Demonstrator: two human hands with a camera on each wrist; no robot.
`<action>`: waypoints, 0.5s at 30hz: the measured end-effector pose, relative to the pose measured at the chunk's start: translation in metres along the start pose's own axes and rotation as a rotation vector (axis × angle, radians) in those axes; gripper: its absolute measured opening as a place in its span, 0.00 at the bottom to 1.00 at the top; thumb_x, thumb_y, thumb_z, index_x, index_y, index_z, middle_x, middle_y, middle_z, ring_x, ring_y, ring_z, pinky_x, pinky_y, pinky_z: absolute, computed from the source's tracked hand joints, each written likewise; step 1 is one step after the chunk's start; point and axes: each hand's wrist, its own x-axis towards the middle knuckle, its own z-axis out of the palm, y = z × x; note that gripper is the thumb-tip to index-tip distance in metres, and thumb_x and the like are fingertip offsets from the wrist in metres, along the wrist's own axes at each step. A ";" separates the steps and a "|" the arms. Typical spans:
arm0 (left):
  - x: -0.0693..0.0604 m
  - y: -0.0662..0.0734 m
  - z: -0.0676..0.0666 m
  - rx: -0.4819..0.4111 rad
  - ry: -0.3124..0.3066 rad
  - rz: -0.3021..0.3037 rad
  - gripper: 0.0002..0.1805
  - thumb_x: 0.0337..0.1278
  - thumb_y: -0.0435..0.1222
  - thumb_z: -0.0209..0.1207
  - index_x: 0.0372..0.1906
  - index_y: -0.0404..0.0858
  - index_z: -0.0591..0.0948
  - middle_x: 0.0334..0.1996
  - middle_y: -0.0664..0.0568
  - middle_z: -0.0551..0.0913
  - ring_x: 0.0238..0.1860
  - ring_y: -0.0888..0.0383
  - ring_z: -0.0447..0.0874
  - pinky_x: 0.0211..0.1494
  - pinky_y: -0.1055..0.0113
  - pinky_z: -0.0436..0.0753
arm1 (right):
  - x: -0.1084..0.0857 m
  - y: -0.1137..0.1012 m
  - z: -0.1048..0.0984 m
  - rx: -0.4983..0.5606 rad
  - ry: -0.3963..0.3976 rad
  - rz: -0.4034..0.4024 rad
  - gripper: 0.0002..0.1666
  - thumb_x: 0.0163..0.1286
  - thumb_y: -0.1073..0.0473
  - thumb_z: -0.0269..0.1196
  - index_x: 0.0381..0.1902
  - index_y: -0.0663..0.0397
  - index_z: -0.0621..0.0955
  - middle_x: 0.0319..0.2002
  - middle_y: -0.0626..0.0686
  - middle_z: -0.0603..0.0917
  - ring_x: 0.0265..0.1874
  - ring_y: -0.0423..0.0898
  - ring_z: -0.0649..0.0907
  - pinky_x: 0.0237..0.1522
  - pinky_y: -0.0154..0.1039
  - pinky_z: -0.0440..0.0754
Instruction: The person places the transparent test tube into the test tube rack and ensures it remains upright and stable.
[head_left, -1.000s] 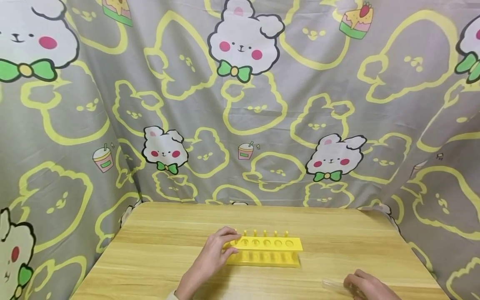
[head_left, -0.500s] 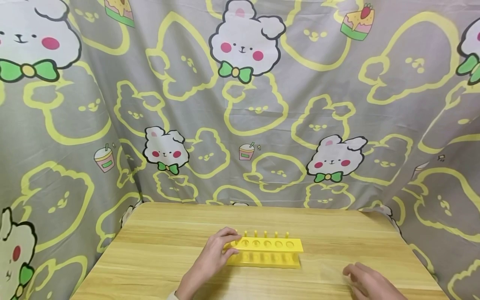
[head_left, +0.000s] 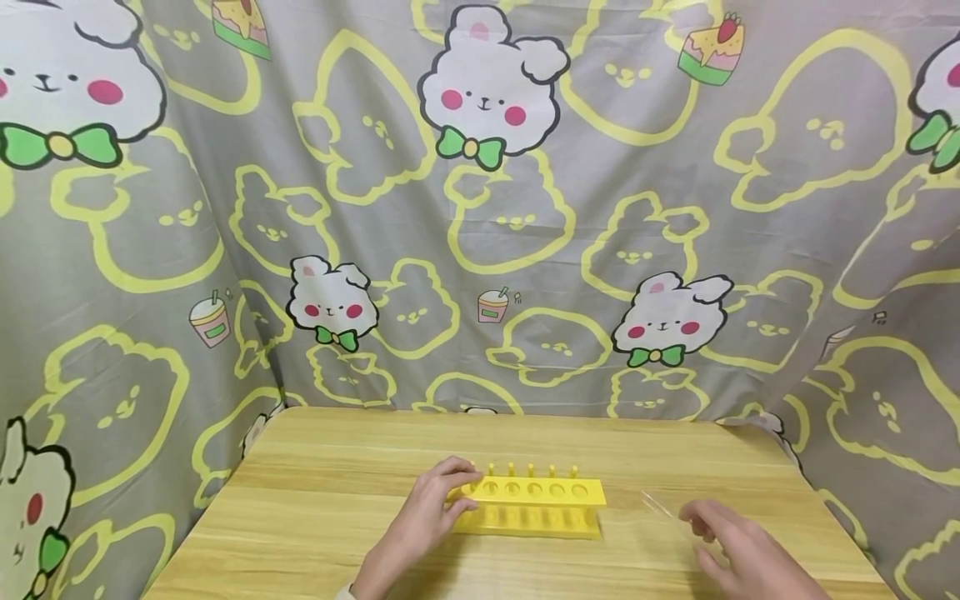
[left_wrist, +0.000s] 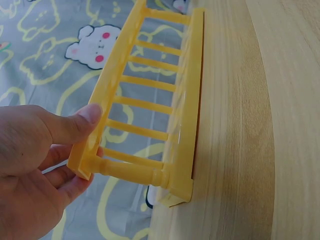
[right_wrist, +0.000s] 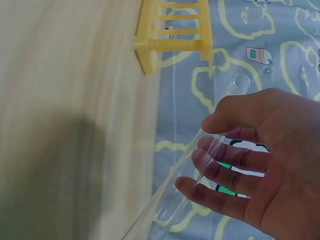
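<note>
A yellow test tube rack [head_left: 536, 492] stands on the wooden table, its round holes along the top plate and a row of pegs behind them. At its left end my left hand [head_left: 423, 508] grips the top plate, thumb on one side and fingers on the other, as the left wrist view shows. To the right of the rack, my right hand [head_left: 742, 546] holds a clear test tube [right_wrist: 235, 87] between thumb and fingers, tilted. Another transparent edge runs down beside the tube in the right wrist view; I cannot tell whether it belongs to a second tube.
The wooden table top [head_left: 315, 467] extends around the rack on all sides. A grey curtain [head_left: 405, 225] with rabbit prints hangs behind it and along both sides.
My right hand has risen and shifted slightly forward, and the clear tube now slants up from it instead of lying low near the table. The left hand stays on the rack.
</note>
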 end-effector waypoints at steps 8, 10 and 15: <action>0.000 -0.001 -0.001 -0.010 -0.005 -0.006 0.20 0.55 0.30 0.72 0.53 0.31 0.86 0.51 0.49 0.83 0.48 0.55 0.84 0.51 0.69 0.86 | 0.013 -0.011 -0.012 -0.053 0.150 0.064 0.30 0.46 0.71 0.78 0.45 0.46 0.80 0.36 0.32 0.76 0.33 0.30 0.76 0.26 0.33 0.78; 0.000 -0.001 -0.001 -0.013 -0.007 -0.008 0.20 0.55 0.30 0.72 0.54 0.30 0.86 0.51 0.49 0.83 0.49 0.55 0.84 0.52 0.69 0.86 | 0.016 -0.011 -0.014 -0.058 0.190 0.043 0.31 0.44 0.72 0.78 0.45 0.46 0.81 0.36 0.33 0.78 0.33 0.31 0.77 0.26 0.31 0.78; -0.001 -0.001 0.000 -0.014 -0.007 -0.010 0.20 0.56 0.30 0.71 0.54 0.30 0.86 0.51 0.48 0.83 0.50 0.54 0.84 0.53 0.68 0.86 | 0.021 -0.013 -0.017 -0.019 0.221 0.019 0.32 0.43 0.73 0.78 0.45 0.45 0.80 0.35 0.33 0.76 0.33 0.32 0.78 0.26 0.28 0.78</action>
